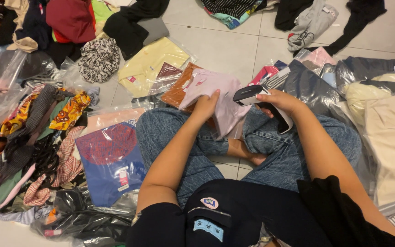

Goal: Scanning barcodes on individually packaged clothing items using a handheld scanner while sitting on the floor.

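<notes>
Centrally, left hand (205, 106) pinches pink bagged garment (218, 98), right hand (280, 101) grips scanner (259, 103); clothing piles crowd every edge.

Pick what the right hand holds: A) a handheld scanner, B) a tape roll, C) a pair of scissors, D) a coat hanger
A: the right hand grips a black and white handheld scanner, aimed at the pale pink bagged garment that the left hand holds on the lap.
</notes>
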